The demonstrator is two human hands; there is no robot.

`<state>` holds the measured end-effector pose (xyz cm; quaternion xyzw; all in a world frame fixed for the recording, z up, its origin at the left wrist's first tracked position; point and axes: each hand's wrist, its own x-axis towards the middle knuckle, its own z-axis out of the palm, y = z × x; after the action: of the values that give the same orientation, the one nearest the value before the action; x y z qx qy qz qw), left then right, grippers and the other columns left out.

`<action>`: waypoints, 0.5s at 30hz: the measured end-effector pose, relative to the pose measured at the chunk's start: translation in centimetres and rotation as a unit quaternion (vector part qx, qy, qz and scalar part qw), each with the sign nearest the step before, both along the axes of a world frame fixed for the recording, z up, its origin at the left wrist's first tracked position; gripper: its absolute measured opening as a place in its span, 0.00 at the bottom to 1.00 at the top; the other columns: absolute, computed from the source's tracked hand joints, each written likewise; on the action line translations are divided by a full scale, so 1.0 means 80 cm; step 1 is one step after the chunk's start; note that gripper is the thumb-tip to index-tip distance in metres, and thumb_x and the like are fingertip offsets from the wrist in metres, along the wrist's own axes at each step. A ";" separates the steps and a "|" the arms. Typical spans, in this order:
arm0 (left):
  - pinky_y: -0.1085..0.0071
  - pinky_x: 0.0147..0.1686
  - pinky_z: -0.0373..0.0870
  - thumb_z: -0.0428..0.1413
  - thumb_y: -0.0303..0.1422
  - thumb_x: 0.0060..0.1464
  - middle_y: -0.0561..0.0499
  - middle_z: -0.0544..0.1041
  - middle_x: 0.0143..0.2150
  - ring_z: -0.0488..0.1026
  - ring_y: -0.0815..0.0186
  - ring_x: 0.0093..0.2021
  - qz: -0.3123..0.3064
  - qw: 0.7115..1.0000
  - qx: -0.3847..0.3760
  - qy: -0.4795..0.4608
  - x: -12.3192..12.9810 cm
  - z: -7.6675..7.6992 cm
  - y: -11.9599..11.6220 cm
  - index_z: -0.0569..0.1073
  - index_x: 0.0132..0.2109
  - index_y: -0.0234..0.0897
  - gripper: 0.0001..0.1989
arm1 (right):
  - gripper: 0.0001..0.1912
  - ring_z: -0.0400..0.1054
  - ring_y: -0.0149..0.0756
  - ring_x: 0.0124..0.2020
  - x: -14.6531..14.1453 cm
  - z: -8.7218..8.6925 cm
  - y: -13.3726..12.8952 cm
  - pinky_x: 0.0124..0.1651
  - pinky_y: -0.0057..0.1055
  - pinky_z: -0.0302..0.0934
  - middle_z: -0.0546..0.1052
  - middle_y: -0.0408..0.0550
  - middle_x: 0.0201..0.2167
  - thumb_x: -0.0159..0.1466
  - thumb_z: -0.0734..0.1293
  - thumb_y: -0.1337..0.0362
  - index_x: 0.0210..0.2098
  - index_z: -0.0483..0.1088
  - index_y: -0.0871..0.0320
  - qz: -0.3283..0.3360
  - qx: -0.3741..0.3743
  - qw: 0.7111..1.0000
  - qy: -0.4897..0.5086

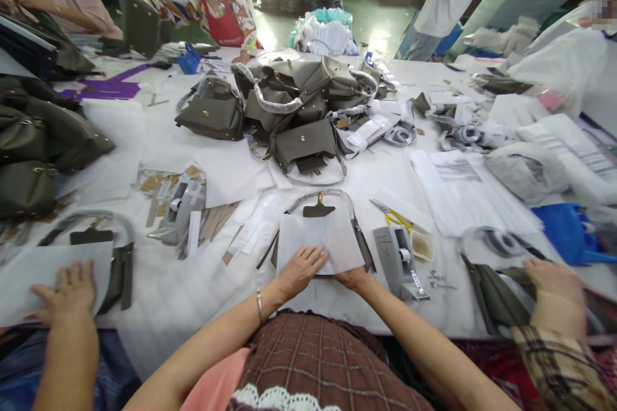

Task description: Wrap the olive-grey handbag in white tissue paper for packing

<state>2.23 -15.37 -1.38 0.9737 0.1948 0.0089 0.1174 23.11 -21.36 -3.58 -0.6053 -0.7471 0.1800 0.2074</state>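
In front of me a dark olive handbag (318,210) lies on the table, its handle wrapped in clear film and pointing away from me. Over its body is a white sheet of paper (315,231), which leaves the flap end and both sides showing. My left hand (304,268) rests flat on this sheet with its fingers stretched out. At the near edge, my right hand (353,277) reaches beneath the paper beside the bag, and its fingers are hidden. Just to the right stands a grey tape dispenser (393,260), with yellow-handled scissors (398,217) behind it.
A heap of olive handbags (301,99) fills the table's middle. A second tape dispenser (186,209) stands left near cardboard strips. White plastic bags (467,196) lie on the right, near a blue dispenser (571,231). Co-workers' hands (72,289) work on bags at both sides.
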 end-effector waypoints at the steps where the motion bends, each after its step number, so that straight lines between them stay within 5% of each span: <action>1: 0.54 0.62 0.57 0.45 0.18 0.56 0.38 0.61 0.67 0.60 0.54 0.66 -0.001 1.000 0.004 -0.003 -0.001 -0.001 -0.001 0.58 0.67 0.35 0.31 | 0.14 0.67 0.44 0.57 0.005 0.008 -0.006 0.62 0.42 0.61 0.79 0.52 0.46 0.62 0.61 0.65 0.45 0.75 0.55 0.022 -0.005 1.000 -0.018; 5: 0.52 0.63 0.56 0.46 0.21 0.59 0.37 0.60 0.67 0.59 0.54 0.67 0.001 1.000 0.016 -0.015 -0.002 -0.003 -0.004 0.60 0.66 0.38 0.29 | 0.20 0.64 0.50 0.59 0.032 0.051 -0.045 0.63 0.49 0.58 0.74 0.56 0.53 0.62 0.65 0.61 0.54 0.71 0.57 0.014 0.033 0.997 -0.064; 10: 0.52 0.64 0.54 0.46 0.22 0.61 0.38 0.59 0.68 0.58 0.54 0.67 0.000 0.999 0.018 -0.028 -0.003 -0.007 -0.005 0.60 0.66 0.37 0.27 | 0.10 0.72 0.39 0.36 0.020 0.128 -0.090 0.46 0.40 0.66 0.77 0.49 0.32 0.66 0.61 0.66 0.38 0.75 0.52 -0.011 0.037 0.999 0.005; 13: 0.52 0.64 0.54 0.47 0.25 0.62 0.38 0.59 0.68 0.58 0.54 0.67 0.004 0.999 0.016 -0.038 -0.002 -0.014 -0.006 0.60 0.65 0.37 0.25 | 0.10 0.70 0.37 0.33 -0.023 0.153 -0.072 0.40 0.35 0.63 0.77 0.48 0.30 0.68 0.61 0.65 0.36 0.74 0.53 0.000 0.028 0.997 0.071; 15: 0.52 0.63 0.55 0.47 0.27 0.64 0.38 0.60 0.67 0.58 0.54 0.67 0.007 0.999 0.013 -0.045 -0.002 -0.019 -0.007 0.62 0.64 0.36 0.22 | 0.10 0.71 0.37 0.37 -0.045 0.144 -0.041 0.43 0.34 0.62 0.78 0.48 0.34 0.68 0.61 0.64 0.40 0.74 0.53 0.008 0.027 0.996 0.087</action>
<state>2.11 -15.90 -2.89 0.9723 0.1965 0.0561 0.1135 19.50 -24.62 7.91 -0.5756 -0.7354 0.2134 0.2869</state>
